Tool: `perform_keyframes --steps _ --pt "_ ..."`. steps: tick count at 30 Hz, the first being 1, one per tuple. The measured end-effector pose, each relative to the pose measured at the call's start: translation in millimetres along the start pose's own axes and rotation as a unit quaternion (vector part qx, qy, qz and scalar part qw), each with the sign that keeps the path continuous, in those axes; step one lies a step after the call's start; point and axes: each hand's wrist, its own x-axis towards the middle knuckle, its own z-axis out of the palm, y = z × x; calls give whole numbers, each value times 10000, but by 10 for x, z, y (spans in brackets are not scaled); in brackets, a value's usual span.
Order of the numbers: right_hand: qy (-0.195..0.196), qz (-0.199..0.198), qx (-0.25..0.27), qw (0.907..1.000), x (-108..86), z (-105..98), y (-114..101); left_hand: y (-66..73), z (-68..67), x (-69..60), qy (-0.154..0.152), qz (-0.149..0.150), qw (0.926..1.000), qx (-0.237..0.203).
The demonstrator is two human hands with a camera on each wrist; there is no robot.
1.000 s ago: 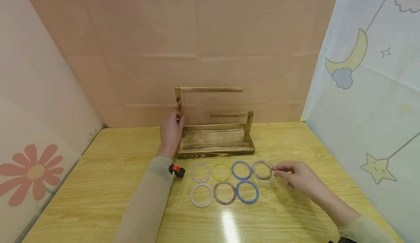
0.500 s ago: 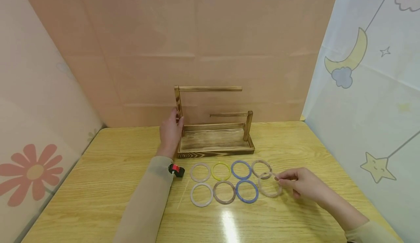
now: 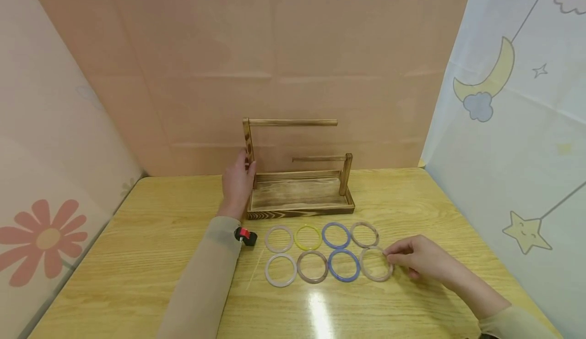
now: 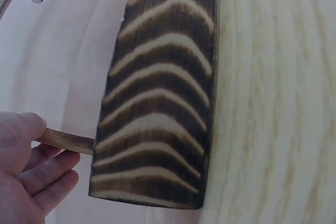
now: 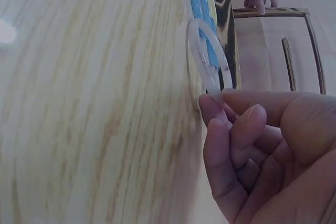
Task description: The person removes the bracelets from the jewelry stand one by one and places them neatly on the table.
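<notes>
My right hand (image 3: 426, 257) pinches the right edge of a pale, clear bangle (image 3: 376, 279) between thumb and forefinger; the right wrist view shows it tilted up at the held side. That bangle is at the right end of the near row, beside a blue bangle (image 3: 344, 280). A brown-streaked bangle (image 3: 364, 247) lies just behind it. With thumb and fingers, my left hand (image 3: 235, 184) grips the tall left post (image 4: 65, 141) of a dark-grained wooden bangle stand (image 3: 299, 212). The left wrist view shows the stand's end wall close up.
Other bangles lie in two rows before the stand: a yellow bangle (image 3: 308, 249), a white bangle (image 3: 281, 284), a mauve bangle (image 3: 313, 281) and several more. The stand has a high bar (image 3: 293, 122) and a lower bar (image 3: 318, 159). Cloth walls enclose the table.
My right hand has drawn the pale bangle off the brown-streaked one, toward me and slightly right, then lowered it into the near row. The left hand still holds the post.
</notes>
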Motion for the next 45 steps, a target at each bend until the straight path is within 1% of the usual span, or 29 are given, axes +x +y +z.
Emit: perform_keyframes --steps 6,16,21,28,36,43,45 --pt "-17 -75 -233 9997 46 12 -8 -6 -20 3 -33 -46 10000 -24" --pt "23 3 -470 9989 83 26 -33 -1 -59 5 -102 -124 9999 -55" --pt "-67 -125 -460 9988 96 37 -50 -20 -75 12 -84 -92 9999 -45" --pt "-128 -131 -352 9992 98 59 -45 -3 -95 25 -153 -171 9997 -18" --pt "98 -66 -526 9985 127 67 -89 67 -73 32 -211 -153 9997 43" --pt "409 -210 -632 9969 193 96 -176 93 -16 43 -275 -157 9995 -78" --pt "504 -270 -655 9962 226 113 -199 90 -5 37 -257 -116 9996 -57"
